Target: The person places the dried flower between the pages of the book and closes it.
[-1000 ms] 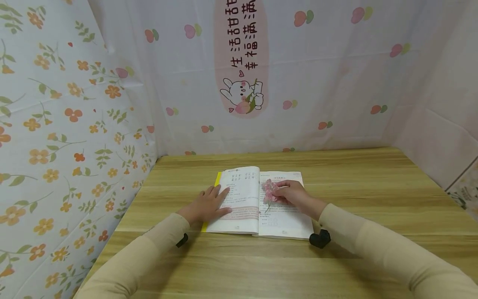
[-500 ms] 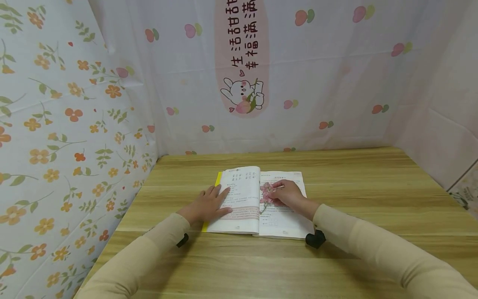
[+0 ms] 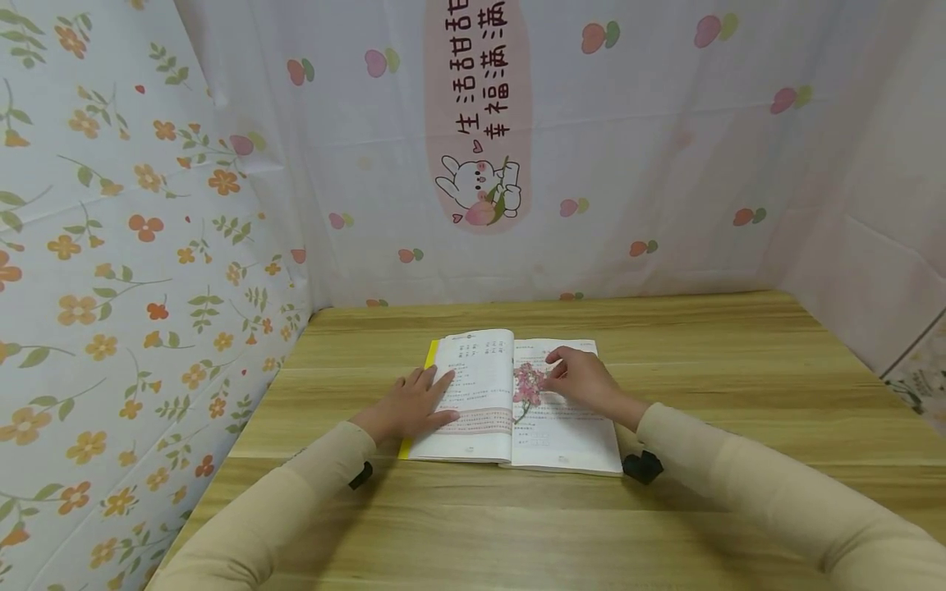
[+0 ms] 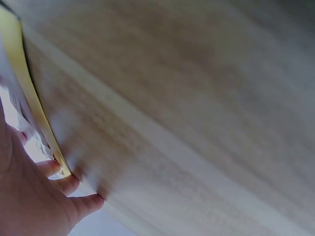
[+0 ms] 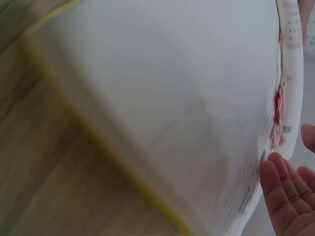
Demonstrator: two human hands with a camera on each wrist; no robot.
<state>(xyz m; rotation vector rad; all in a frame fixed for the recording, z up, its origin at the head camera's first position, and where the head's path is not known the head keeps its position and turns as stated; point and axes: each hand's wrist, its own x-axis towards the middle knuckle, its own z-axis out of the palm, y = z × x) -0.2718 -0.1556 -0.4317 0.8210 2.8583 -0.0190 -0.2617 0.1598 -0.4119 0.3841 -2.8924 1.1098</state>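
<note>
My left hand [image 3: 409, 404] lies flat, pinning the open yellow-covered paperback book [image 3: 480, 386]; my right hand [image 3: 584, 379], fingers relaxed and holding nothing, rests beside the pink pressed flower [image 3: 528, 384] near the gutter.

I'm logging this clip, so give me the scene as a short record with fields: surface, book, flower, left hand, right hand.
surface: wooden table, patterned cloth hung behind and to the left
book: open book with a yellow cover edge, lying flat on the table
flower: pink pressed flower on the right page near the spine
left hand: left hand rests flat on the left page, fingers straight
right hand: right hand on the right page beside the flower, fingertips at its petals; actual contact unclear
</note>
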